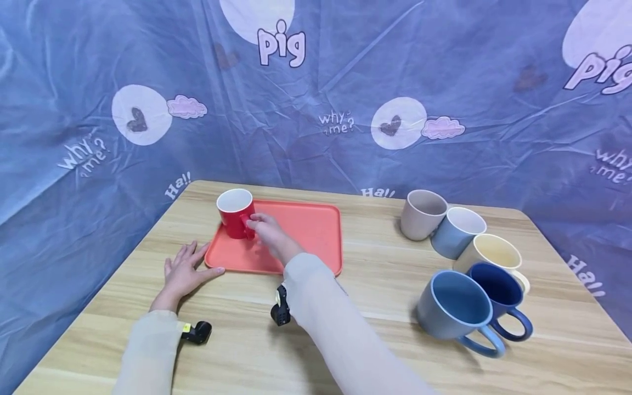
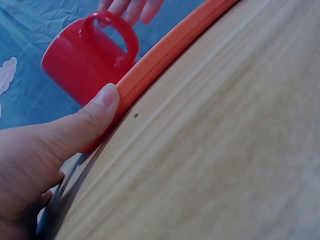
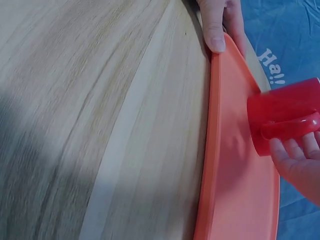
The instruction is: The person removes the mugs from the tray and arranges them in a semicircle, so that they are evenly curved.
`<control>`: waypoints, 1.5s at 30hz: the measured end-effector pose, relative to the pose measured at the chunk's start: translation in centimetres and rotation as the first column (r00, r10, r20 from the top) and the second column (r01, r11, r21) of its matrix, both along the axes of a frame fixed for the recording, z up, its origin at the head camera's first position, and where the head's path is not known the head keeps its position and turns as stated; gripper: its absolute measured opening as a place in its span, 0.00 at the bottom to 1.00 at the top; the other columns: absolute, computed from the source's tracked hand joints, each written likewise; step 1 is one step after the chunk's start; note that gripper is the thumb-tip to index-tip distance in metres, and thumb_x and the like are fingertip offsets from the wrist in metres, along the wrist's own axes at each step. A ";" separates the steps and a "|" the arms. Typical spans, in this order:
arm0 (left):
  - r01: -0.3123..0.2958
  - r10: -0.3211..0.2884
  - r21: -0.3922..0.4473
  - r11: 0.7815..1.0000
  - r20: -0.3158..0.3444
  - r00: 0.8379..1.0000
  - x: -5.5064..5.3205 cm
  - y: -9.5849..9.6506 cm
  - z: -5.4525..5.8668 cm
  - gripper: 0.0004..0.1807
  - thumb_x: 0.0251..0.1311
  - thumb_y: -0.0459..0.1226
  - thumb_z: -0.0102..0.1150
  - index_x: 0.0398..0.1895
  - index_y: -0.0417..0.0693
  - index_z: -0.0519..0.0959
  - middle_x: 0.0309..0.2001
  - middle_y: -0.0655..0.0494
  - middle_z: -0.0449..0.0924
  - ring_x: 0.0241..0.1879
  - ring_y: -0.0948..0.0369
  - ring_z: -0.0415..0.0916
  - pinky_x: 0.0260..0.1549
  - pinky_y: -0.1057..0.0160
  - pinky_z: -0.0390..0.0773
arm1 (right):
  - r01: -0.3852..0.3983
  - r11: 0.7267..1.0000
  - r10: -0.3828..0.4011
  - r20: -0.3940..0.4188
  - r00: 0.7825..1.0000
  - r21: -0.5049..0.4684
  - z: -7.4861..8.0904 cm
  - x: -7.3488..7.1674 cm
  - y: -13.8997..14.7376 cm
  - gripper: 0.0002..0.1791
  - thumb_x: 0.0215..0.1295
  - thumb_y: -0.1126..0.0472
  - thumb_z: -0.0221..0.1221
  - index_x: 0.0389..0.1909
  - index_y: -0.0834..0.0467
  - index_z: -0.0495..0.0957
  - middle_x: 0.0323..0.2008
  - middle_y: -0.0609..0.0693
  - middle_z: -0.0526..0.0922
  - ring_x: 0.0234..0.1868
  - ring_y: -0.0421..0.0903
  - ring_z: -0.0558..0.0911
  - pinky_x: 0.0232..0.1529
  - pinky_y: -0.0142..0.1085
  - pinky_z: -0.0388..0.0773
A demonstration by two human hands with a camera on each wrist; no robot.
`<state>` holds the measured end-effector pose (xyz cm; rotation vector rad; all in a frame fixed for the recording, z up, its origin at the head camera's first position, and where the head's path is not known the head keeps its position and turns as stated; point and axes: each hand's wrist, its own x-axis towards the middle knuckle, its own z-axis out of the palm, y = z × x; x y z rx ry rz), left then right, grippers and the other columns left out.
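A red mug [image 1: 236, 219] with a white inside stands upright at the left end of a coral-red tray [image 1: 296, 236]. The right hand [image 1: 269, 230] is at its handle [image 3: 292, 128], fingertips right beside the loop and fairly straight in the right wrist view. In the left wrist view, those fingers show past the handle's upper part. The left hand [image 1: 185, 272] spreads at the tray's near left corner, its thumb [image 2: 106, 96] pressing the rim. Its other fingers lie along the tray's left side, partly hidden in the left wrist view.
Several mugs stand grouped at the table's right: a greyish one [image 1: 419, 219], a light blue one [image 1: 451, 236], a cream one [image 1: 494, 252], a dark blue one [image 1: 498, 285] and a larger blue one [image 1: 451, 307]. A blue printed cloth [image 1: 316, 153] hangs behind the wooden table [image 1: 237, 351].
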<state>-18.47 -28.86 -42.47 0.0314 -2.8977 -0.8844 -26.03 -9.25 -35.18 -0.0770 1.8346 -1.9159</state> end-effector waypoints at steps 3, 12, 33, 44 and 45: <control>0.001 -0.001 -0.003 1.000 -0.010 1.000 0.0 -0.1 0.0 0.47 0.40 0.59 0.59 0.61 0.41 0.58 0.62 0.32 0.45 0.61 0.39 0.34 0.49 0.37 0.25 | 0.005 1.000 -0.005 -0.012 1.000 0.005 -0.2 0.0 0.5 0.18 0.61 0.62 0.49 0.52 0.63 0.67 0.43 0.54 0.72 0.38 0.56 0.73 0.41 0.50 0.70; 0.010 -0.010 -0.005 1.000 -0.019 1.000 0.1 -0.1 -0.1 0.46 0.41 0.58 0.59 0.61 0.43 0.59 0.62 0.33 0.46 0.61 0.39 0.35 0.49 0.37 0.25 | 0.039 0.998 -0.038 -0.018 0.999 0.058 -1.1 -0.2 2.1 0.13 0.59 0.60 0.53 0.39 0.66 0.75 0.31 0.57 0.75 0.24 0.47 0.70 0.33 0.42 0.73; 0.020 -0.020 -0.002 1.000 -0.031 0.999 0.2 -0.1 -0.1 0.47 0.41 0.58 0.59 0.61 0.41 0.58 0.61 0.32 0.46 0.61 0.39 0.35 0.49 0.37 0.25 | 0.021 0.999 -0.020 -0.051 0.999 0.024 -2.3 0.7 4.8 0.14 0.61 0.60 0.50 0.18 0.61 0.68 0.15 0.50 0.65 0.17 0.42 0.65 0.17 0.30 0.58; 0.018 -0.018 0.004 1.000 -0.026 1.000 0.2 0.0 0.1 0.46 0.42 0.58 0.59 0.62 0.42 0.58 0.61 0.31 0.45 0.61 0.39 0.34 0.49 0.37 0.24 | 0.087 0.996 -0.084 -0.094 0.992 0.033 -2.1 1.6 6.6 0.13 0.60 0.60 0.50 0.19 0.61 0.69 0.14 0.50 0.66 0.17 0.41 0.65 0.17 0.31 0.58; 0.017 -0.017 0.004 1.000 -0.027 0.999 0.2 0.0 0.0 0.46 0.42 0.58 0.59 0.62 0.42 0.58 0.61 0.31 0.45 0.61 0.39 0.34 0.49 0.37 0.25 | 0.105 0.994 -0.102 -0.094 0.990 0.037 -2.0 1.7 6.7 0.12 0.60 0.60 0.51 0.20 0.61 0.70 0.15 0.49 0.67 0.17 0.41 0.66 0.17 0.31 0.59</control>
